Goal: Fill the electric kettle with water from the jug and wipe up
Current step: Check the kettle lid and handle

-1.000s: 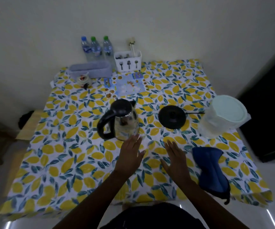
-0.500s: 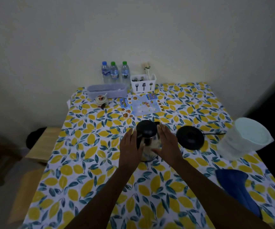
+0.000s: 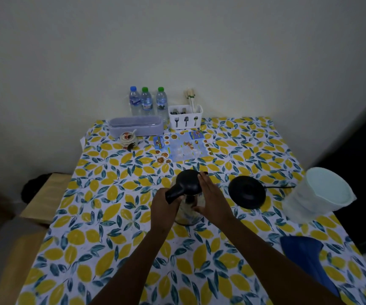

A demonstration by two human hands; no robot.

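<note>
Kettle [image 3: 187, 195] sits near table [image 3: 116, 216] centre, steel body, black lid on top, black handle pointing toward 8 o'clock. Left hand [image 3: 164, 208] clenched around that handle. Right hand [image 3: 212, 199] pressed flat against kettle's 3 o'clock side, fingers spread up to lid edge, thumb across the front; not closed around anything. Black round base [image 3: 247, 192] at 3 o'clock of kettle, just beside right hand, apart from kettle, cord running off toward 3 o'clock. Jug [image 3: 318, 194], translucent with pale lid on, further out at 3 o'clock near table edge. Blue cloth [image 3: 307, 258] at 4 o'clock near front right corner, lying flat. At 12 o'clock by wall: three water bottles [image 3: 146, 101], white cutlery caddy [image 3: 185, 116] with chopsticks, grey lidded box [image 3: 135, 126], small patterned pot [image 3: 128, 139], printed menu sheet [image 3: 182, 148]. Tablecloth has lemon print. Water level in kettle: cannot tell.
</note>
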